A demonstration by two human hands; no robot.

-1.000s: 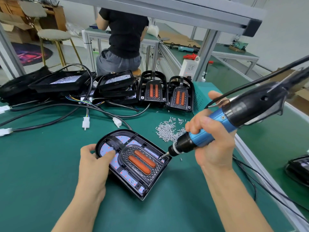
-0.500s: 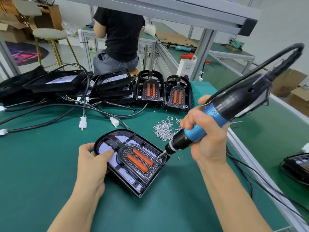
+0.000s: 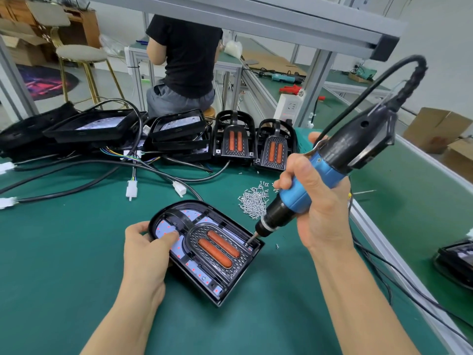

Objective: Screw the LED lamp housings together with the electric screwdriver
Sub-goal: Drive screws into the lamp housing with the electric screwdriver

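On the green bench (image 3: 64, 252) lies one lamp housing (image 3: 207, 249), the left hand (image 3: 147, 254) gripping its rounded end, thumb on top. The right hand (image 3: 317, 201) grips one electric screwdriver (image 3: 330, 167), bit in the housing's far corner. Two finished housings (image 3: 234, 139) stand behind, beside a screw pile (image 3: 252, 202) too dense to count. Another lamp (image 3: 458, 260) is cut off at right.

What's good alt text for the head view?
The right hand holds an electric screwdriver, bit at a corner of a lamp housing on a green table. The left hand steadies it; loose screws lie nearby.
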